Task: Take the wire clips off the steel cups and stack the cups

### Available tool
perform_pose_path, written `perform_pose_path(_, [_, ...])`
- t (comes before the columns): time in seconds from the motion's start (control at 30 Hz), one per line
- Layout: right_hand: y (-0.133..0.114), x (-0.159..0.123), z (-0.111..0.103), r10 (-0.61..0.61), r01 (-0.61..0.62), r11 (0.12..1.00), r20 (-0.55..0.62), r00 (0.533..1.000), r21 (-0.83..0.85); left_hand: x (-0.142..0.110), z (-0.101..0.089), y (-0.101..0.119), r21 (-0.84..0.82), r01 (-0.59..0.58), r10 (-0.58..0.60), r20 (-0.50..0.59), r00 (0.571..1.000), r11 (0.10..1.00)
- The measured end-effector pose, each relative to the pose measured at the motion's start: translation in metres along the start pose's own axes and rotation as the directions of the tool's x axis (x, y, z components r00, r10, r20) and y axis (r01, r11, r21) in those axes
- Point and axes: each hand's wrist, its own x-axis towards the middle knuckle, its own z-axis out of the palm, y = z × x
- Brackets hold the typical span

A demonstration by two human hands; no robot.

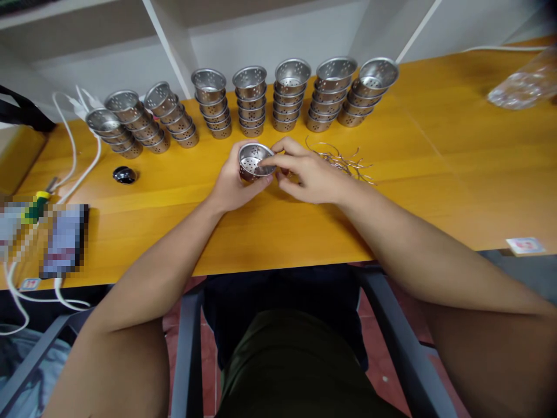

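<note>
A small perforated metal cup, open end up and tilted toward me, is held above the table. My left hand wraps round its left side and underside, thumb along the front. At the cup's right rim is my right hand, index finger reaching inside, the thumb and other fingers bent by the outer wall. Whether a thin wire is also between those fingers is too small to tell. A loose pile of thin bent metal wires lies just beyond my right hand and is partly hidden by it.
Stacks of similar perforated cups line the back of the wooden table. On the left are a shiny black object, a green-yellow tool handle, a blurred phone-like item and white cables. A clear plastic bag lies far right.
</note>
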Motion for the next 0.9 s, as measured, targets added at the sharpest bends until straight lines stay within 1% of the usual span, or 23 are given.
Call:
perform_pose_path(0.1, [0.000,0.000,-0.002,0.017,-0.017,1.000,0.012,1.000,0.001,0.001,-0.002,-0.003,0.000,-0.016,0.016,-0.006,1.000,1.000])
perform_pose_path(0.2, [0.001,-0.001,-0.004,0.038,-0.038,0.999,0.002,0.999,0.031,0.004,-0.012,-0.010,0.082,0.004,-0.003,-0.020,1.000,0.997])
perform_pose_path(0.3, [0.005,-0.003,-0.004,0.057,-0.057,0.997,-0.005,0.998,0.054,0.008,-0.028,-0.020,0.166,0.093,-0.087,-0.044,0.995,0.982])
perform_pose_path(0.47, [0.015,-0.005,-0.004,0.107,-0.106,0.993,-0.010,0.994,0.043,0.010,-0.053,-0.039,0.196,0.275,-0.267,-0.065,0.962,0.941])
perform_pose_path(0.57, [0.018,-0.005,-0.004,0.123,-0.122,0.992,-0.028,0.992,0.031,0.010,-0.059,-0.050,0.249,0.346,-0.335,-0.087,0.938,0.905])
perform_pose_path(0.67, [0.020,-0.005,-0.004,0.133,-0.132,0.991,-0.042,0.990,0.021,0.008,-0.058,-0.058,0.274,0.393,-0.378,-0.109,0.920,0.878])
perform_pose_path(0.77, [0.021,-0.006,-0.005,0.139,-0.138,0.990,-0.041,0.989,0.012,0.006,-0.058,-0.056,0.308,0.423,-0.415,-0.094,0.905,0.852])
perform_pose_path(0.83, [0.022,-0.007,-0.006,0.145,-0.144,0.989,-0.039,0.989,0.013,0.007,-0.064,-0.045,0.351,0.409,-0.412,-0.071,0.908,0.842])
perform_pose_path(0.9, [0.023,-0.008,-0.008,0.151,-0.151,0.988,-0.044,0.987,0.014,0.013,-0.078,-0.026,0.396,0.371,-0.382,-0.054,0.923,0.840])
